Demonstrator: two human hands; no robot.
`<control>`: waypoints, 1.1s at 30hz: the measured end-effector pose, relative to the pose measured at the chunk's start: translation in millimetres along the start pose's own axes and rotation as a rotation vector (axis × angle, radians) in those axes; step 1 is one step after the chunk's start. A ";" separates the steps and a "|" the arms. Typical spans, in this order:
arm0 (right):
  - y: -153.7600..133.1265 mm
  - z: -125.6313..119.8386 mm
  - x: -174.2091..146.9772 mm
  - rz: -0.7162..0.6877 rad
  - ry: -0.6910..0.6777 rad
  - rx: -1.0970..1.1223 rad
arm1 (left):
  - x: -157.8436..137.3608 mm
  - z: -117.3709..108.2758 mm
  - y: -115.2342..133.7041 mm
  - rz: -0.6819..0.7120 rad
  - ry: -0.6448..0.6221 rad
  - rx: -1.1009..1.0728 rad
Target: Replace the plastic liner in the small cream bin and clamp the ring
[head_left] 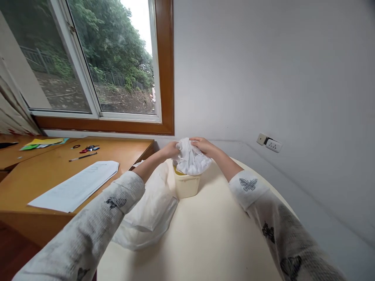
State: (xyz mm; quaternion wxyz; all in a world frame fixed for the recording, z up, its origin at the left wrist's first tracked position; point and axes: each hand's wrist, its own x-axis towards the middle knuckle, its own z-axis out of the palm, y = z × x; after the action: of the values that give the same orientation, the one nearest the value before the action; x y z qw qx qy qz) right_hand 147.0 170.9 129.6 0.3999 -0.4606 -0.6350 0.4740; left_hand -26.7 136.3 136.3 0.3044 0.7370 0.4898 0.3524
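Note:
A crumpled white plastic bag (191, 158) is bunched over the top of a small cream bin (186, 186), with a strip of yellow showing at the rim. My left hand (170, 150) grips the bag's left side, its fingertips partly hidden in the folds. On the opposite side, my right hand (204, 146) has its fingers closed on the bag near its top. The bin stands upright on a cream round-edged table (211, 226). Left of it lies a larger translucent plastic bag (149, 207) with white contents that I cannot make out.
A wooden desk (129, 150) on the left bears white papers (77, 185), a pen (83, 157), red-handled scissors (86, 149) and coloured paper (43, 143). A wall with a socket (273, 145) rises behind the table. The window (117, 70) is at the upper left.

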 end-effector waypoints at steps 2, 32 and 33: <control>-3.5 -11.8 -9.2 0.022 -0.046 -0.048 | -2.0 -4.9 -2.0 -0.036 -0.031 0.037; -2.2 20.5 -63.3 -0.009 -0.265 -1.077 | -18.1 1.1 -4.3 -0.014 -0.385 0.758; -1.7 21.7 -63.3 0.001 -0.271 -1.095 | -18.4 1.9 -5.1 -0.010 -0.410 0.778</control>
State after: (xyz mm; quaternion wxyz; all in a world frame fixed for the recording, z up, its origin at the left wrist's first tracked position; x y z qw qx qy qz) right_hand 142.3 104.6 121.8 0.0168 -0.5362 -0.8338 0.1304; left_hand -32.7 120.6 127.1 0.0965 0.8492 0.5190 -0.0133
